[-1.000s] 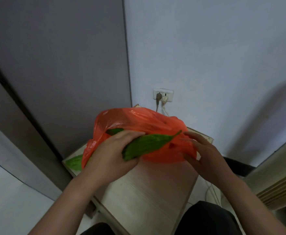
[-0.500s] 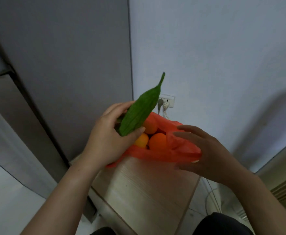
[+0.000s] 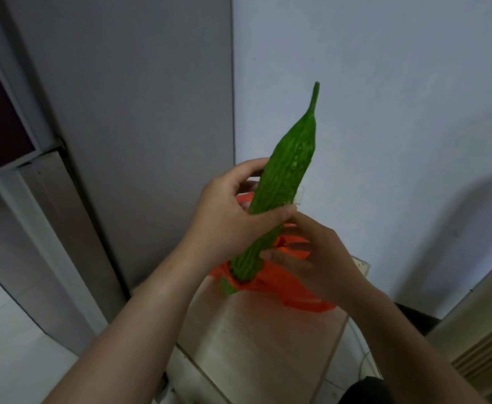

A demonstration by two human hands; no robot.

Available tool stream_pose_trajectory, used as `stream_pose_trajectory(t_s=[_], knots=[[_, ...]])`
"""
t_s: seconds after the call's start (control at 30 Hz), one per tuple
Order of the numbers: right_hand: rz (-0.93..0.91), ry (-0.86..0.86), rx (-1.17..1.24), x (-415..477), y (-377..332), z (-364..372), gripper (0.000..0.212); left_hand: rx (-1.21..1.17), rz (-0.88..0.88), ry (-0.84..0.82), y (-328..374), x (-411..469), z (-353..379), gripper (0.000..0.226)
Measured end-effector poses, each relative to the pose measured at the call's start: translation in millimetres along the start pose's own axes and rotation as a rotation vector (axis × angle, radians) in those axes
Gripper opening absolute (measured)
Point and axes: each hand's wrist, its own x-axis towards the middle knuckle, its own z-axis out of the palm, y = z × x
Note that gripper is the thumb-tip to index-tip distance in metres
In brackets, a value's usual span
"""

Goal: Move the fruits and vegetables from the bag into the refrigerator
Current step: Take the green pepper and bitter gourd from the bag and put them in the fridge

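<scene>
Our left grip (image 3: 224, 217) wraps around the middle of a green gourd (image 3: 288, 170), held tilted with its stem up and its lower end over the orange bag (image 3: 282, 284) on the wooden desk (image 3: 262, 345). Our right grip (image 3: 317, 258) curls at the bag's mouth; whether it pinches the plastic, we cannot tell.

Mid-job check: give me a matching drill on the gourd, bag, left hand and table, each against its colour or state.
1 gourd
2 bag
3 left hand
4 table

A orange, lying on the table
B gripping the gourd
C pale wood
D green, tip up

Pairs: 1-D, 2-A, 3-B, 4-C
</scene>
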Motion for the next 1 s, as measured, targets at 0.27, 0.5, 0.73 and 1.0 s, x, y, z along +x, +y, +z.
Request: stream_pose_trajectory(t_s=[0.27, 0.5, 0.73, 1.0], knots=[[0.064, 0.001, 0.191, -2.5, 6.9, 10.9, 0.047, 0.036, -0.114, 0.021, -36.1, -16.6, -8.0, 0.058], [0.029, 0.075, 0.218, 6.9, 3.6, -7.9, 0.034, 0.288, -0.067, 0.032, -83.7, -42.9, -28.2, 0.04], [0.066, 0.057, 0.215, 0.2, 14.7, -5.7, 0.036, 0.448, -0.056, -0.103, -112.6, -56.4, -17.7, 0.036], [0.051, 0.083, 0.351, -4.5, 14.2, -9.5, 0.037, 0.534, -0.033, -0.182, -118.2, -62.8, -15.0, 0.039]])
